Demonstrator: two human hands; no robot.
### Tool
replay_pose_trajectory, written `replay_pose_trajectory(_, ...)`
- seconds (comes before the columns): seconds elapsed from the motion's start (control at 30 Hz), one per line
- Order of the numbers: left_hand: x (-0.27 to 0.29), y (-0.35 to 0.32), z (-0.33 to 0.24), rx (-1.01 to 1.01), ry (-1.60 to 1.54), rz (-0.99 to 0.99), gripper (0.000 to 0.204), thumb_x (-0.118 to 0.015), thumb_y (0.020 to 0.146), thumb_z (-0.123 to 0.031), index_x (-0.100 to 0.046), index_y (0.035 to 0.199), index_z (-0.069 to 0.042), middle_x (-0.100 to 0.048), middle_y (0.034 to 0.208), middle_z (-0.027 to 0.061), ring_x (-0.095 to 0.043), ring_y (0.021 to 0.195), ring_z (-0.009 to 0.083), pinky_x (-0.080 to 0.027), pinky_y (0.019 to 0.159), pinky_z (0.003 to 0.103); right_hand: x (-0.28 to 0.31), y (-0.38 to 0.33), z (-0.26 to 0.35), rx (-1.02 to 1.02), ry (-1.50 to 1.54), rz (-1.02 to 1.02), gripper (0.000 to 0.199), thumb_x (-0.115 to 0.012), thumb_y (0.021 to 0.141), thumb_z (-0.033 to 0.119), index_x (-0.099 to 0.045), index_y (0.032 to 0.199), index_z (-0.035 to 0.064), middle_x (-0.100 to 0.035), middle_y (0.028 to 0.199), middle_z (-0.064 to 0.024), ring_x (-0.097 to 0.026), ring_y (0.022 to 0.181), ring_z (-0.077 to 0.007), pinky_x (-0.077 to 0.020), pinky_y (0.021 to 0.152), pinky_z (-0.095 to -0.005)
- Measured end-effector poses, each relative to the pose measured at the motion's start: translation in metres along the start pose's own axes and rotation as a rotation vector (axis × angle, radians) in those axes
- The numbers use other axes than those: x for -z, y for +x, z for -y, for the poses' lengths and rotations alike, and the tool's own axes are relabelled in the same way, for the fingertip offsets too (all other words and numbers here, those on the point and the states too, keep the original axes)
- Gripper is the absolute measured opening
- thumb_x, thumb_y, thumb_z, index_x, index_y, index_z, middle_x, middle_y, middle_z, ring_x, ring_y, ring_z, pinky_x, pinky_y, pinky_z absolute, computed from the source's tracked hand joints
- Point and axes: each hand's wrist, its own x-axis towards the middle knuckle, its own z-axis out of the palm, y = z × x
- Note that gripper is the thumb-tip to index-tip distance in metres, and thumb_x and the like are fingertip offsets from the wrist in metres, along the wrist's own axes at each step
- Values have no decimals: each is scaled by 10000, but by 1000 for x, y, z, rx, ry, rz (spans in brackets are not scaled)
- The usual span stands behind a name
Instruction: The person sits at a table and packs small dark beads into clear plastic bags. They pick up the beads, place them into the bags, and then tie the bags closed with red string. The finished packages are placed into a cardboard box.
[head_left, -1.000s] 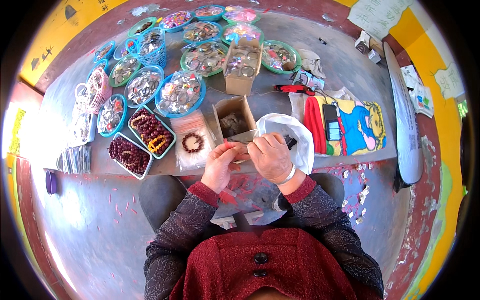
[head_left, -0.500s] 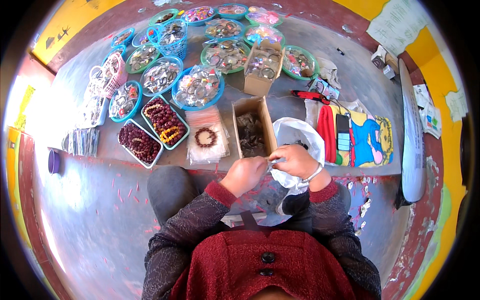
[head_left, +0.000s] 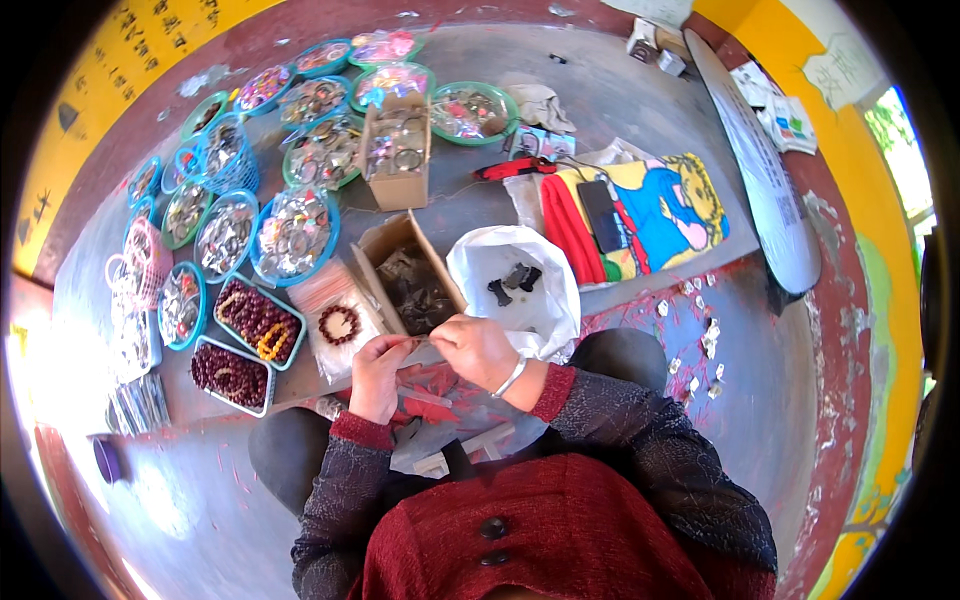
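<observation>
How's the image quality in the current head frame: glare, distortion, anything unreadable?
Head view: glare whitens the far-left packets and leaves a bright patch on the floor near the purple cup; fisheye curves the dark red wall band; the small piece pinched between left hand and right hand is too tiny to identify.

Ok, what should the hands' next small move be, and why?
Perhaps ease the right hand slightly away from the left hand: both pinch close together by the near end of the nearer cardboard box, and whatever lies between them is too small to make out.
</observation>
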Motion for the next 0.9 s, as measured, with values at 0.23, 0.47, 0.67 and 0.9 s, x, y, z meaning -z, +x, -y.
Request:
replay_pose_trajectory(0.23, 6, 8, 17, -68, -136, 39, 162, -466, 820, 35, -571, 940, 9, -604, 960, 90, -595, 829, 166, -519, 740, 304, 1, -7, 6, 207, -221, 96, 29, -528, 739, 93, -537, 740, 66, -524, 747, -76, -550, 729, -246, -474, 635, -347)
replay_pose_trajectory(0.47, -7, 2, 12, -238, -61, 49, 125, -513, 815, 30, -588, 914, 15, -615, 910, 80, -589, 774, 137, -502, 721, 265, 10, -5, 11, 189, -85, 9, 76, -577, 744, 107, -565, 800, 56, -565, 791, -90, -571, 752, -265, -480, 659, -349)
replay_pose_trajectory(0.67, 0, -1, -17, -403, 33, -30, 77, -546, 826, 8, -613, 859, -12, -624, 927, 86, -577, 795, 116, -494, 705, 247, 59, 28, -31, -386, 362, -310, 146, -593, 787, 112, -642, 899, 31, -652, 818, -127, -632, 726, -192, -474, 645, -281)
replay_pose_trajectory(0.9, -15, 6, -66, -525, 291, 8, 118, -545, 822, -19, -621, 913, -15, -571, 681, -13, -554, 579, 58, -429, 533, 164, 5, -6, -217, -823, -369, -74, 216, -633, 701, 228, -661, 827, 55, -647, 854, -150, -624, 819, -301, -490, 733, -375)
